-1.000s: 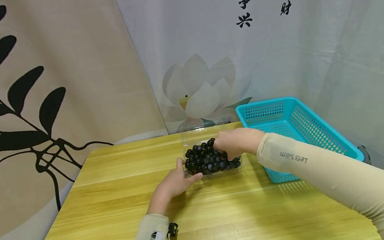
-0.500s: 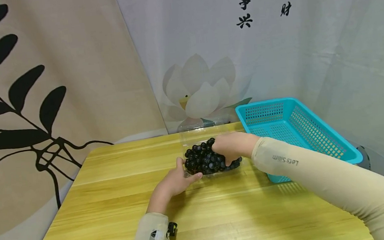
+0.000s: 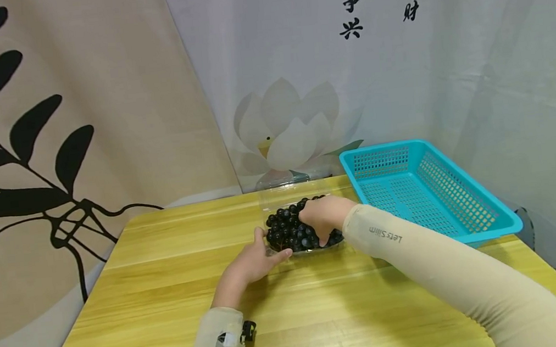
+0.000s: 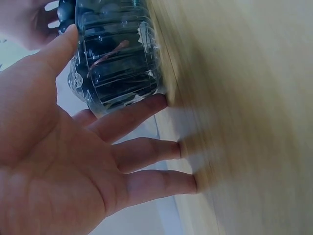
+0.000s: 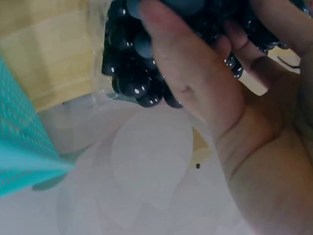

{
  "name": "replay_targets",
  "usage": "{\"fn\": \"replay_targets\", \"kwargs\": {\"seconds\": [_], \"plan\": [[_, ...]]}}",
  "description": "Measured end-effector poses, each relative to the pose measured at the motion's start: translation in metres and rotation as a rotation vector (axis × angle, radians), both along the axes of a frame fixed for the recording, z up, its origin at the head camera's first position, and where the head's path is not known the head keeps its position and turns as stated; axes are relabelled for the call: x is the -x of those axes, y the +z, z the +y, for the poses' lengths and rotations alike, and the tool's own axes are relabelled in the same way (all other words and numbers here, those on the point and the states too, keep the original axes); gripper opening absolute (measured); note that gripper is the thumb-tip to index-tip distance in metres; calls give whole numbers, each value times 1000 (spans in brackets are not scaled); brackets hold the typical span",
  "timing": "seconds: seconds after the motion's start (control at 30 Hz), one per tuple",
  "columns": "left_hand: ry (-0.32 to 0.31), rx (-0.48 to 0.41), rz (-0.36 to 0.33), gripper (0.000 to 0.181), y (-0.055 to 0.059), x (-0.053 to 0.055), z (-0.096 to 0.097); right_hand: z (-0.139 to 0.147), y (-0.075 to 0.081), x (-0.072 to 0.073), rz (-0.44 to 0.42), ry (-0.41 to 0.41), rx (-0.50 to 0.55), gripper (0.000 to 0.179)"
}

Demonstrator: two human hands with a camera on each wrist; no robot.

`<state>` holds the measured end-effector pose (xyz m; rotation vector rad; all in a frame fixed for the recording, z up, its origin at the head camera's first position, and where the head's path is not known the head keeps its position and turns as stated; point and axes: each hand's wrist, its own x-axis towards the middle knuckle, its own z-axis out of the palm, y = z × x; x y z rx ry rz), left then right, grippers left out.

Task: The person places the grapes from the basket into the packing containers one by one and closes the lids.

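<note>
Dark grapes (image 3: 287, 229) fill a clear plastic clamshell box (image 4: 117, 63) standing toward the back of the table, its lid raised behind. My left hand (image 3: 253, 261) steadies the box's near left corner: the thumb lies along its front, and the straight, spread fingers touch its side and the tabletop. My right hand (image 3: 325, 215) reaches into the box from the right. In the right wrist view, its thumb and fingers curl round a bunch of grapes (image 5: 134, 81); the fingertips are partly hidden among them.
A turquoise perforated basket (image 3: 466, 228) stands to the right of the box, close to my right forearm. The wooden table (image 3: 169, 293) ends at a printed curtain (image 3: 152, 96) behind. Pale sleeves cover both forearms.
My right hand has shifted left and slightly toward me over the grapes, its thumb now lower at the front. The left hand and the basket stay put.
</note>
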<state>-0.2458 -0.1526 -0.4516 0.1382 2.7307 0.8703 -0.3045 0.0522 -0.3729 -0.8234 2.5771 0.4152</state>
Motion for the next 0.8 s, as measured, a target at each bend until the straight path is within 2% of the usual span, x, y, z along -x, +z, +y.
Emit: {"fn": "replay_targets", "kwargs": {"seconds": [0.2,0.33,0.53,0.67,0.8], "plan": [[-7,-1,1,91,0,0,0,-1,-3,-5,-18,-82,13,84],[-7,-8,-7,94,1,-1,0,-2,-5,-9,-10,-88,35,87],[-2,-7,-12,95,1,0,-2,-2,-11,-8,49,-15,44,73],[-4,-10,-8,94,1,0,-2,-4,-18,-8,104,29,31,50],[-8,-10,-2,92,0,1,-1,-7,-21,-13,143,20,54,28]]}}
